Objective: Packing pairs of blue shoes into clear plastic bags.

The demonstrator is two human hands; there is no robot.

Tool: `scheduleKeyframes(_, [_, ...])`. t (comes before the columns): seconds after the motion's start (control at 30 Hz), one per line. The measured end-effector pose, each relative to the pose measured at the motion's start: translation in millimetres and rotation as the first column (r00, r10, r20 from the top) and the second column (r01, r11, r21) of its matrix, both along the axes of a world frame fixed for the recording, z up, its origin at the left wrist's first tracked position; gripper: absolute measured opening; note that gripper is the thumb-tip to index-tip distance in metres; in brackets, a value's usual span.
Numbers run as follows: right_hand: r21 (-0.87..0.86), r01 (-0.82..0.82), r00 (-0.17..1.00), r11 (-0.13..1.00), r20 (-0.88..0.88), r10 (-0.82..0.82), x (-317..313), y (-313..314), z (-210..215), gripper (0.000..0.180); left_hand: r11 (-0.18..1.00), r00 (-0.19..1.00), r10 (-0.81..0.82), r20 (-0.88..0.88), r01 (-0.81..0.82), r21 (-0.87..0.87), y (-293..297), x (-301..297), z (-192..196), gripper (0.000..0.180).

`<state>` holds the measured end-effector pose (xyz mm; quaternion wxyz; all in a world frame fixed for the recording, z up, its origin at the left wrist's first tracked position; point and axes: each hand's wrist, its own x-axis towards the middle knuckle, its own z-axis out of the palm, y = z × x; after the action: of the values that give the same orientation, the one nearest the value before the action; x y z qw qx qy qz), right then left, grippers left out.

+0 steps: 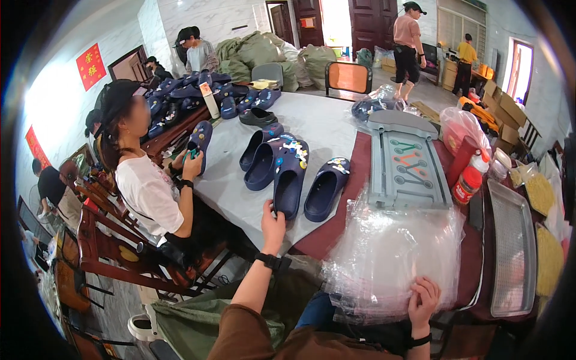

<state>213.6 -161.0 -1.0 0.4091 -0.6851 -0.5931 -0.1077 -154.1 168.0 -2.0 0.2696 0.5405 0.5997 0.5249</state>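
Note:
My left hand reaches to the heel of a dark blue clog decorated with small coloured charms, and its fingers touch that heel. A second charmed clog lies right beside it, and two plainer blue clogs lie just behind. My right hand rests with curled fingers on the near edge of a stack of clear plastic bags on the table's front right.
A seated person in a white shirt at left holds a blue clog. Several more clogs are piled behind. A grey plastic board, red bottles, a metal tray and cardboard boxes lie at right.

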Motion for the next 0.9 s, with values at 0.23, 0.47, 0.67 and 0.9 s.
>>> scheduleKeyframes(0.23, [0.015, -0.021, 1.000, 1.000, -0.018, 0.022, -3.4, 1.6, 5.6, 0.016, 0.992, 1.000, 0.020, 0.022, -0.022, 0.124, -5.4, -8.7, -29.2, 0.051])
scheduleKeyframes(0.47, [0.020, -0.031, 0.999, 0.999, -0.009, 0.031, -3.2, 3.1, 8.3, 0.016, 0.988, 0.999, -0.008, -0.033, 0.013, 0.157, -2.1, -8.2, -30.7, 0.051])
scheduleKeyframes(0.67, [0.025, -0.008, 1.000, 1.000, -0.007, 0.008, -0.5, 2.7, 2.7, 0.018, 0.995, 0.996, -0.022, 0.082, 0.014, 0.101, -0.8, 2.3, -22.2, 0.049])
scheduleKeyframes(0.9, [0.024, -0.016, 1.000, 1.000, -0.016, 0.016, -2.7, 2.9, 4.1, 0.016, 0.998, 1.000, -0.017, 0.012, 0.016, 0.069, 9.4, 0.8, -9.0, 0.048])
